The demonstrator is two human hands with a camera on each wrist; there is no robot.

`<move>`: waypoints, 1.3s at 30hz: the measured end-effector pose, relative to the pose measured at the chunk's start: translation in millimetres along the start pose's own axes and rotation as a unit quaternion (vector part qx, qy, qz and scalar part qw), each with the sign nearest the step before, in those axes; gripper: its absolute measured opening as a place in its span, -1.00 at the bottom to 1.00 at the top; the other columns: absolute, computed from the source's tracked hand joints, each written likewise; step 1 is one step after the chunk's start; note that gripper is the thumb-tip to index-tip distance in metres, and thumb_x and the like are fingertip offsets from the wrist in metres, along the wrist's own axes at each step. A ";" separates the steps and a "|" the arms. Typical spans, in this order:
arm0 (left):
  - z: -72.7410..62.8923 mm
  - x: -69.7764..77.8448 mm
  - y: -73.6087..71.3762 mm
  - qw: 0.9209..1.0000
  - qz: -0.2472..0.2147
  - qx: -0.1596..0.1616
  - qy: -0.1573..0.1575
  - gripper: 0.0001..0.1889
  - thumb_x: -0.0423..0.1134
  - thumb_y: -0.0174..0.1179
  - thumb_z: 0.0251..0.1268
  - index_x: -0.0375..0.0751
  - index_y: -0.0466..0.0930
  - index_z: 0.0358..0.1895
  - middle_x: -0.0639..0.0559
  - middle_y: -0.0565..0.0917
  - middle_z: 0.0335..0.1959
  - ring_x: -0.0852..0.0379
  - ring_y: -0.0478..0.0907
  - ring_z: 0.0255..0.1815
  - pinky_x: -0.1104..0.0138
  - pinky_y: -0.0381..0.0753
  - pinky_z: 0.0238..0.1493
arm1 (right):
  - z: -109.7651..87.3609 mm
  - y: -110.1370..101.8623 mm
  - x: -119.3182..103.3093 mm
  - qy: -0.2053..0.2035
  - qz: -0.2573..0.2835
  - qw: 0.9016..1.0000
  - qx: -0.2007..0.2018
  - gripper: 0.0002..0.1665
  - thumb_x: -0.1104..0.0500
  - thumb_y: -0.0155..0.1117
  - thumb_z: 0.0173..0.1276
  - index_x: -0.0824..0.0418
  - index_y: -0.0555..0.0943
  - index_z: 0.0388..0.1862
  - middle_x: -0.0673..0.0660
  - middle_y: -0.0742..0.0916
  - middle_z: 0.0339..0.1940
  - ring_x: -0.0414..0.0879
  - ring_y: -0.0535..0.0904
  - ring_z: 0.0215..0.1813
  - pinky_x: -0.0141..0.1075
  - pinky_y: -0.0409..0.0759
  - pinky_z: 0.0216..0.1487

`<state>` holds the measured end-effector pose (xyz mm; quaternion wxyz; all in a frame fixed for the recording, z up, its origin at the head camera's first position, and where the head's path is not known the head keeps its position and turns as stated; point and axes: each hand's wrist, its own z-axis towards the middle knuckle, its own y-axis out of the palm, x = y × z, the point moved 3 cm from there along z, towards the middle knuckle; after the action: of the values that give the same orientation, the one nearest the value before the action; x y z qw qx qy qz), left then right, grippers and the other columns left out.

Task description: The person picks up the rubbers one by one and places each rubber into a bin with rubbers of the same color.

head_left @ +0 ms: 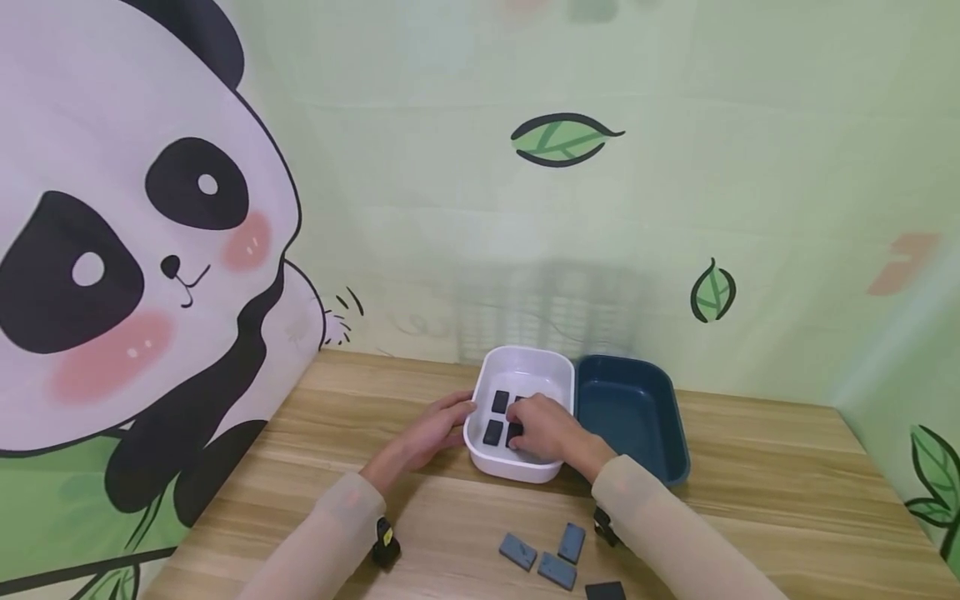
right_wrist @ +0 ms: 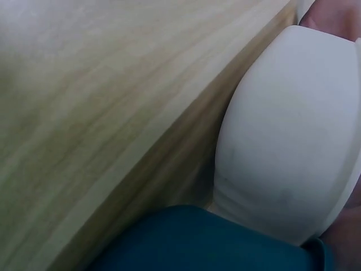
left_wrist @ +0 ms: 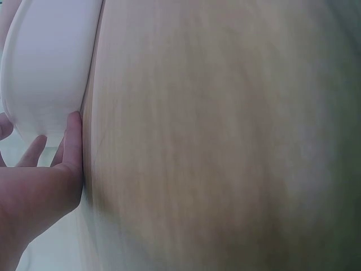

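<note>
Head view shows the two hands on opposite sides of one thing, the white rounded-rectangular tray (head_left: 517, 472). The right hand (head_left: 547, 427) comes over its right wall with bent fingers and seems to pinch a small black rectangular block (head_left: 511, 434), though its fingertips are partly hidden. The left hand (head_left: 438, 431) lies outside, its extended fingers against the tray's left wall, as the left wrist view confirms.

The pinched block is at the near right of a two-by-two group on the tray floor, directly under the right hand and across the group from the left. To its left is a second black block (head_left: 492, 432); beyond are a third black block (head_left: 499, 402) and a fourth black block (head_left: 519, 401), mostly covered by the fingers. Their long axes run roughly away from the person, along the tray's length.

Just right of the tray, beneath the right wrist, is a dark blue rounded tray (head_left: 630, 417). Nearer the person, on the wood-grain worktop (head_left: 765, 475), three blue-grey rectangular blocks (head_left: 557, 571) lie at differing angles, with another black block (head_left: 604, 591) beside the right forearm.
</note>
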<state>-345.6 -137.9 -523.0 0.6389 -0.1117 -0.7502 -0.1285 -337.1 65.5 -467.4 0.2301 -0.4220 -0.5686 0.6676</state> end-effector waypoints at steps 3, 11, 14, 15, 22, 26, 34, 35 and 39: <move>-0.3 2.0 0.9 1.000 0.002 0.000 0.001 -0.41 -0.11 0.05 0.68 -0.28 0.29 0.61 -0.30 0.44 0.51 -0.20 0.39 0.52 0.02 0.57 0.39 | -0.1 -0.5 -0.8 0.009 -0.007 1.000 -0.002 -0.60 0.16 0.61 0.31 0.26 0.78 0.08 0.16 0.83 -0.05 -0.03 0.68 -0.07 -0.08 0.68 0.17; -2.6 3.5 1.1 1.000 0.011 0.003 0.000 -0.40 -0.09 0.07 0.67 -0.28 0.30 0.61 -0.29 0.45 0.50 -0.20 0.40 0.51 0.01 0.58 0.38 | -2.3 -11.2 -3.3 -0.004 0.010 1.000 -0.004 -0.60 0.15 0.59 0.33 0.30 0.76 0.08 0.19 0.82 -0.05 -0.02 0.68 -0.06 -0.06 0.68 0.16; -1.9 2.7 1.3 1.000 0.008 0.000 0.001 -0.41 -0.10 0.07 0.67 -0.28 0.30 0.60 -0.30 0.46 0.50 -0.20 0.40 0.51 0.02 0.58 0.38 | -9.9 -27.8 -7.7 -0.030 0.023 0.999 0.009 -0.59 0.15 0.60 0.32 0.35 0.76 0.05 0.22 0.81 -0.06 0.03 0.68 -0.03 -0.04 0.67 0.17; -1.5 2.5 1.6 1.000 0.007 0.001 0.001 -0.41 -0.09 0.07 0.67 -0.28 0.30 0.60 -0.29 0.46 0.49 -0.20 0.40 0.51 0.02 0.58 0.38 | -13.9 -34.6 -9.8 -0.040 0.022 0.999 0.013 -0.59 0.15 0.60 0.32 0.35 0.76 0.05 0.21 0.80 -0.06 0.04 0.68 -0.02 -0.03 0.66 0.17; 2.2 1.9 2.5 1.000 0.001 0.001 0.006 -0.41 -0.12 0.06 0.67 -0.30 0.29 0.60 -0.33 0.46 0.49 -0.23 0.39 0.52 -0.03 0.54 0.42 | -63.0 -67.5 -23.9 -0.063 0.021 0.997 0.025 -0.60 0.08 0.60 0.34 0.27 0.78 0.06 0.13 0.76 -0.02 0.02 0.63 0.03 -0.06 0.69 0.18; -0.8 2.4 1.2 1.000 0.000 0.005 0.004 -0.41 -0.13 0.06 0.67 -0.31 0.28 0.61 -0.34 0.44 0.51 -0.24 0.38 0.54 -0.04 0.53 0.42 | -96.7 -71.2 -26.4 -0.066 0.029 0.997 0.018 -0.59 0.08 0.60 0.33 0.27 0.78 0.07 0.11 0.75 0.03 0.02 0.64 0.08 -0.03 0.69 0.18; -3.8 1.3 2.2 1.000 0.004 0.006 0.000 -0.40 -0.12 0.06 0.67 -0.31 0.27 0.61 -0.33 0.42 0.52 -0.25 0.36 0.55 -0.02 0.54 0.42 | -162.4 -63.0 -14.0 -0.070 0.055 0.996 -0.008 -0.77 0.10 0.61 0.31 0.12 0.77 -0.11 -0.11 0.70 -0.18 -0.22 0.61 -0.16 -0.25 0.70 -0.11; -3.2 1.6 2.7 1.000 0.004 0.005 0.000 -0.40 -0.12 0.06 0.67 -0.31 0.28 0.61 -0.33 0.42 0.52 -0.24 0.35 0.55 -0.02 0.54 0.42 | -170.0 -60.2 -12.4 -0.072 0.055 0.996 -0.013 -0.78 0.11 0.61 0.31 0.13 0.77 -0.13 -0.10 0.71 -0.19 -0.22 0.61 -0.17 -0.25 0.70 -0.12; -2.9 2.3 3.9 1.000 0.003 0.002 0.003 -0.40 -0.11 0.06 0.68 -0.31 0.27 0.62 -0.32 0.42 0.53 -0.23 0.35 0.56 -0.02 0.54 0.42 | -193.9 -43.0 -3.5 -0.047 0.071 0.995 -0.058 -0.79 0.08 0.60 0.32 0.12 0.77 -0.17 -0.12 0.70 -0.23 -0.26 0.59 -0.20 -0.27 0.69 -0.15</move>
<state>-341.9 -135.2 -520.1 0.6421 -0.1127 -0.7478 -0.1257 -182.6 182.9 -424.8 0.1299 -0.4423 -0.5851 0.6672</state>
